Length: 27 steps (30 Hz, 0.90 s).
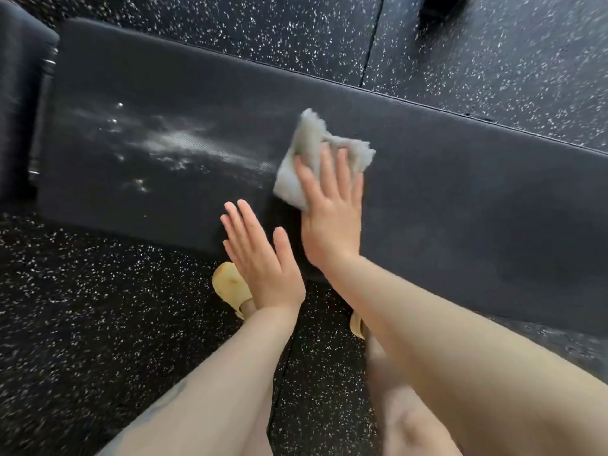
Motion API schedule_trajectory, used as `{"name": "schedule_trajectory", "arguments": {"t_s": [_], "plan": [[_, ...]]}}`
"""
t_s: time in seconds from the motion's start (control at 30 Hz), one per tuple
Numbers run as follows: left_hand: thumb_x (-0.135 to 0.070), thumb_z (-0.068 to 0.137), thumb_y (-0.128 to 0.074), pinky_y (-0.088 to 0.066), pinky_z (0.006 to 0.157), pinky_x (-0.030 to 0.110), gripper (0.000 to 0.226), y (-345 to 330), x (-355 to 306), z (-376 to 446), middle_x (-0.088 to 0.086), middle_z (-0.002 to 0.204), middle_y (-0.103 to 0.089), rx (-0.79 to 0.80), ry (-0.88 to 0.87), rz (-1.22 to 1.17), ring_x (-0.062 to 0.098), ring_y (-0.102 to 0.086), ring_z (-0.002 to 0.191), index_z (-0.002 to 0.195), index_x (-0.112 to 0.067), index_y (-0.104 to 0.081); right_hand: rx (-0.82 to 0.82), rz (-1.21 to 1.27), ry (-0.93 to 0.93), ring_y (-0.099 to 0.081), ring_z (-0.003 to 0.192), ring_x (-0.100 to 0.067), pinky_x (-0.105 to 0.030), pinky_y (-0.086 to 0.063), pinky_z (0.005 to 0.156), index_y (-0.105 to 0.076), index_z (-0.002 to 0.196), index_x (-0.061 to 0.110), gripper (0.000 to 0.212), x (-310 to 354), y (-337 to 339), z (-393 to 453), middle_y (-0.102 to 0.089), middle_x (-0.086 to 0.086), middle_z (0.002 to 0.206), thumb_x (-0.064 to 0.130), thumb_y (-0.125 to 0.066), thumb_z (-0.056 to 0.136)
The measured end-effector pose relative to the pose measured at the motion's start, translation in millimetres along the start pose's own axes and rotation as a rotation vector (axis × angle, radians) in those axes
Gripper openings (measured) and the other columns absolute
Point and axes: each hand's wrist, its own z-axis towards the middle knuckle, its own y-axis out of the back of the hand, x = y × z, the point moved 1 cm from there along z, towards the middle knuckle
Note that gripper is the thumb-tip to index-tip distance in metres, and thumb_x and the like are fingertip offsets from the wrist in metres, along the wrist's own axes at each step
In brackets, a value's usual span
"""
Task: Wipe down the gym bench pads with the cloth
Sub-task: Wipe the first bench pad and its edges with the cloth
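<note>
From the head view, a long dark bench pad (427,179) runs across the frame above a black rubber floor (82,324) flecked with white. The right hand (329,212) lies flat on a crumpled pale cloth (316,153), its fingers (343,166) straight and slightly spread, pressing the cloth against the middle of the pad. The left hand (260,258) is just beside it over the pad's near edge, fingers straight and close together, holding nothing; whether it touches the pad cannot be told. Whitish wet streaks (174,143) mark the pad to the left of the cloth. A second dark pad (19,93) stands at the left edge. Yellow shoes (227,284) show on the floor below the hands.
</note>
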Motion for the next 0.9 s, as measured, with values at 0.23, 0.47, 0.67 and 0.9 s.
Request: {"name": "schedule_trajectory", "arguments": {"t_s": [0.23,0.47,0.67,0.9], "plan": [[-0.043,0.097,-0.016,0.008,0.118,0.036,0.064,7,7,8,-0.002,0.163,0.005,-0.002,0.052,0.013,0.010,0.011,0.148,0.155,-0.019,-0.006,-0.183,-0.055,-0.357,-0.018,0.144,-0.034,-0.049,-0.015,0.115,-0.040,0.143,0.020,0.066,-98,36,1,-0.027,-0.014,0.155,0.007,-0.046,0.078],[-0.038,0.099,-0.022,0.007,0.117,0.035,0.061,17,11,15,-0.001,0.163,0.001,-0.055,0.130,-0.047,0.013,0.006,0.149,0.155,-0.017,-0.009,0.277,-0.193,0.788,-0.016,0.146,-0.028,-0.049,-0.015,0.118,-0.037,0.143,0.029,0.063,-19,7,-29,-0.025,-0.004,0.157,0.013,-0.057,0.085],[-0.041,0.098,-0.019,0.013,0.115,0.024,0.063,25,16,16,-0.005,0.163,0.005,-0.034,0.115,-0.046,0.007,0.011,0.148,0.155,-0.018,-0.005,-0.246,0.046,-0.525,-0.021,0.144,-0.035,-0.049,-0.014,0.116,-0.042,0.143,0.022,0.067,-42,21,31,-0.028,-0.011,0.155,0.006,-0.046,0.078],[-0.041,0.098,-0.021,0.007,0.119,0.025,0.064,47,38,19,-0.004,0.160,0.002,-0.029,0.070,-0.056,0.006,0.007,0.147,0.154,-0.013,-0.010,0.232,-0.139,0.654,-0.024,0.144,-0.027,-0.046,-0.019,0.117,-0.043,0.142,0.025,0.066,4,-1,-8,-0.034,-0.005,0.154,0.004,-0.064,0.084]]}}
